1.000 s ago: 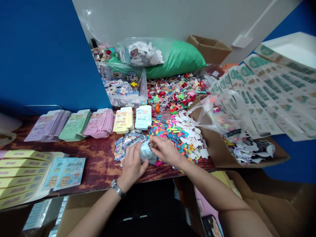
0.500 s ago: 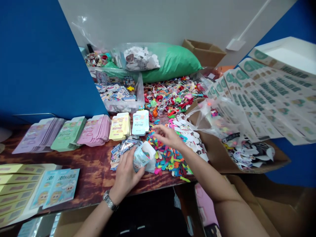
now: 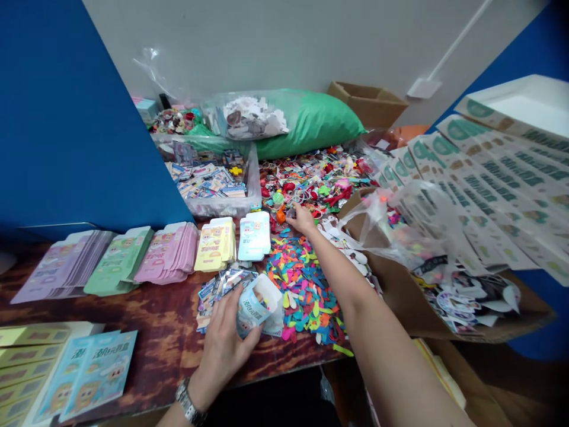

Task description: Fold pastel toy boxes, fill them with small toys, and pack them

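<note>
Pale-blue paper box (image 3: 254, 312) held in left grip (image 3: 222, 350); right grip (image 3: 302, 218) open, fingers spread over plastic trinkets (image 3: 311, 185).

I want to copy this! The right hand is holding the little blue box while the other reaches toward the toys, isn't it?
Not quite: the head view shows the left hand holding the box, not the right. The right hand is the one reaching toward the toys.

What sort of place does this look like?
Probably a small packing workroom: stacks of flat printed cartons, a plastic tub of picture cards, heaps of colourful trinkets, and a folded carton in the left hand.
</note>
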`<control>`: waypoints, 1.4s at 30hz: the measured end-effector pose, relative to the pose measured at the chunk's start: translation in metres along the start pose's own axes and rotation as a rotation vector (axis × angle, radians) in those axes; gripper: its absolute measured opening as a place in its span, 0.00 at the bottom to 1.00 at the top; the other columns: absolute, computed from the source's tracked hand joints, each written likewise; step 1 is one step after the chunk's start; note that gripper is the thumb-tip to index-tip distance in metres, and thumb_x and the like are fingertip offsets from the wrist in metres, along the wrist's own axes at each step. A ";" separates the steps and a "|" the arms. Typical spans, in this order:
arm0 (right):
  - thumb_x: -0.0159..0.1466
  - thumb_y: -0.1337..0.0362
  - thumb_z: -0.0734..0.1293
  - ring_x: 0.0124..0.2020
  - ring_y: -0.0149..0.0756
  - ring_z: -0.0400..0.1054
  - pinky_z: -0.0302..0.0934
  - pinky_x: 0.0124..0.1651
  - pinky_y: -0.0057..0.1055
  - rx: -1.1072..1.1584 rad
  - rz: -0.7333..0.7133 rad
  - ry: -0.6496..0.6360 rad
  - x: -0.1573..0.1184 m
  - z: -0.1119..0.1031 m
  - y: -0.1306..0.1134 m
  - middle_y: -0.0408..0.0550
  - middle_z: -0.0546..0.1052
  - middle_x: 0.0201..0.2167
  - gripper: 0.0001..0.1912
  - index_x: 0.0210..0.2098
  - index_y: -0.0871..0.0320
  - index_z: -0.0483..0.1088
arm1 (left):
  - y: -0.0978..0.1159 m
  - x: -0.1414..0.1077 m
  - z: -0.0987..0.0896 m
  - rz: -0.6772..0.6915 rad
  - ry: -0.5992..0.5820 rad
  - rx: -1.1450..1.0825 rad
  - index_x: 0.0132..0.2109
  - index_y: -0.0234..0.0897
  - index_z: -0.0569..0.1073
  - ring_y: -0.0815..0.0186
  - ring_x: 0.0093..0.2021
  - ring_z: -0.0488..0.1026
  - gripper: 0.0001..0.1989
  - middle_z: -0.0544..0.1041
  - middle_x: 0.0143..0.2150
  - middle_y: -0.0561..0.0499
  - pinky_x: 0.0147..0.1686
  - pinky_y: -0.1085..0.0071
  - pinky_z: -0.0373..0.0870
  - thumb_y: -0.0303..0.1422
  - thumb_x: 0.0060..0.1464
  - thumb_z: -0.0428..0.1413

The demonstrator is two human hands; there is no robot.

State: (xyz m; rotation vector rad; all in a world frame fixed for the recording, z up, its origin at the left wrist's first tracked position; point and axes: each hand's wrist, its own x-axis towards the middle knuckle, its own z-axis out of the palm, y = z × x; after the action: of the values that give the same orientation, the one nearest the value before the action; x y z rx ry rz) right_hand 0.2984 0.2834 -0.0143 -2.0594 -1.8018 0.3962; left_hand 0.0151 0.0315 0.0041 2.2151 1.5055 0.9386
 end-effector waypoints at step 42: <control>0.65 0.65 0.62 0.40 0.40 0.73 0.63 0.45 0.32 -0.073 -0.045 0.079 -0.044 -0.037 0.014 0.51 0.80 0.39 0.13 0.44 0.58 0.76 | -0.003 0.018 0.006 -0.073 0.080 -0.028 0.62 0.33 0.61 0.53 0.54 0.71 0.34 0.72 0.55 0.39 0.53 0.58 0.70 0.43 0.53 0.60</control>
State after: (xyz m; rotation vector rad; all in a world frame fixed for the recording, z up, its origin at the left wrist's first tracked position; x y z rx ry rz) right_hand 0.3215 0.2347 0.0112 -2.0491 -1.8374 0.2366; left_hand 0.0210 0.0500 0.0041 2.1110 1.5866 1.0302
